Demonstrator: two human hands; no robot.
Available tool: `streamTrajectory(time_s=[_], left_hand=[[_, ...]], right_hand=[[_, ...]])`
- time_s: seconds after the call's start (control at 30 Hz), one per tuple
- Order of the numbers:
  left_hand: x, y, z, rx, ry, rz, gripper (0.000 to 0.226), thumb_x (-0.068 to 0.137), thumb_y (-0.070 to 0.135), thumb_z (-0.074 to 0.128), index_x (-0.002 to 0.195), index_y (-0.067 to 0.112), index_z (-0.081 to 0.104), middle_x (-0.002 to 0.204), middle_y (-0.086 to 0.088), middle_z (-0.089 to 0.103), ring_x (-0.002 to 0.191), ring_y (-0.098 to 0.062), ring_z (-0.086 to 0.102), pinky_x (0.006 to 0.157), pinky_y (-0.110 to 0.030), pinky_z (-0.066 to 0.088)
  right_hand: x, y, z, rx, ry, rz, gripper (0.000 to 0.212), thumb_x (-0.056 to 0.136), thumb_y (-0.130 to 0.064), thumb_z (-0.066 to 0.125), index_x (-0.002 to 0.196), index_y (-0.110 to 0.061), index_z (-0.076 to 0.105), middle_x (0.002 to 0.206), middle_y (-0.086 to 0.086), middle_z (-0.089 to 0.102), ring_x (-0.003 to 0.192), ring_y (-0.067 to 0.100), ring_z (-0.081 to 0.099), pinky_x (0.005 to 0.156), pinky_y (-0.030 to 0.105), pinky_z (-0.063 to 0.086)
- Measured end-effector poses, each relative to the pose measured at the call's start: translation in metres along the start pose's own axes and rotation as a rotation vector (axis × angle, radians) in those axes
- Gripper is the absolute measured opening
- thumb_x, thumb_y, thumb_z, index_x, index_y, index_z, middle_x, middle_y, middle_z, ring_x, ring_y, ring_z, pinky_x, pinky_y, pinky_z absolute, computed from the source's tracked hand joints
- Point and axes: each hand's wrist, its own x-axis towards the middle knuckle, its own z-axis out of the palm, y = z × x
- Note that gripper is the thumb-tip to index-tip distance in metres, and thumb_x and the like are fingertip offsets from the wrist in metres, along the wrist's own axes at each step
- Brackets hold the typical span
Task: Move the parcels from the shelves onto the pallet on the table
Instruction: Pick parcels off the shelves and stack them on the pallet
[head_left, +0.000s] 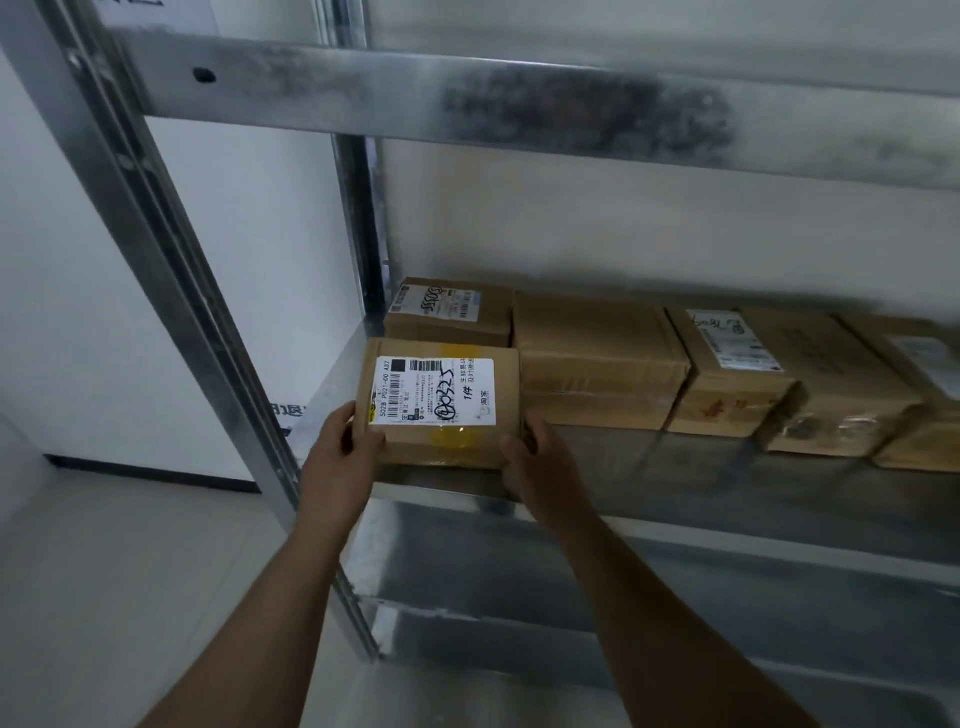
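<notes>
A small brown cardboard parcel (506, 395) with a white shipping label and yellow tape sits at the front left of the metal shelf (727, 467). My left hand (343, 447) grips its near left corner. My right hand (530, 457) grips its near right corner. Behind it lies another labelled parcel (449, 312). To the right, several more brown parcels (597, 358) stand in a row along the shelf. The pallet and table are out of view.
A steel upright (171, 249) runs down the left side of the rack, close to my left arm. An upper shelf beam (519, 98) crosses overhead. A lower shelf (675, 613) lies beneath. White wall and pale floor (104, 571) are on the left.
</notes>
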Motion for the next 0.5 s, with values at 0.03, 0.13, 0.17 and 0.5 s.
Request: streamTrajectory(time_s=[0.03, 0.13, 0.17, 0.5], left_hand=[[-0.010, 0.000, -0.001, -0.013, 0.009, 0.006, 0.040, 0.094, 0.024, 0.051, 0.134, 0.026, 0.047, 0.117, 0.004, 0.057, 0.103, -0.014, 0.053, 0.087, -0.032, 0.041], [-0.042, 0.001, 0.001, -0.058, 0.015, 0.017, 0.041, 0.094, 0.024, 0.052, 0.135, 0.026, 0.047, 0.123, 0.002, 0.059, 0.110, -0.017, 0.055, 0.096, -0.038, 0.044], [-0.053, 0.003, 0.004, -0.071, 0.017, 0.023, 0.041, 0.094, 0.023, 0.052, 0.134, 0.027, 0.047, 0.124, 0.001, 0.059, 0.112, -0.017, 0.055, 0.097, -0.039, 0.044], [-0.153, 0.050, 0.086, -0.128, -0.064, 0.179, 0.047, 0.093, 0.027, 0.054, 0.138, 0.032, 0.043, 0.128, 0.010, 0.055, 0.112, -0.010, 0.052, 0.092, -0.030, 0.040]], right_hand=[[-0.008, 0.000, -0.005, 0.004, -0.004, -0.027, 0.019, 0.091, -0.023, 0.051, 0.109, -0.022, 0.058, 0.096, -0.003, 0.063, 0.088, 0.016, 0.060, 0.077, 0.034, 0.051], [-0.032, 0.004, -0.024, 0.032, 0.009, -0.086, 0.023, 0.090, -0.025, 0.052, 0.112, -0.022, 0.058, 0.103, -0.004, 0.065, 0.092, 0.012, 0.061, 0.082, 0.035, 0.052], [-0.040, 0.007, -0.031, 0.056, 0.022, -0.105, 0.025, 0.089, -0.026, 0.053, 0.113, -0.022, 0.058, 0.104, -0.004, 0.066, 0.094, 0.013, 0.062, 0.083, 0.037, 0.052], [-0.103, 0.051, -0.151, 0.277, 0.117, -0.200, 0.034, 0.093, -0.015, 0.057, 0.123, -0.025, 0.043, 0.106, -0.018, 0.058, 0.096, -0.005, 0.059, 0.070, 0.008, 0.048]])
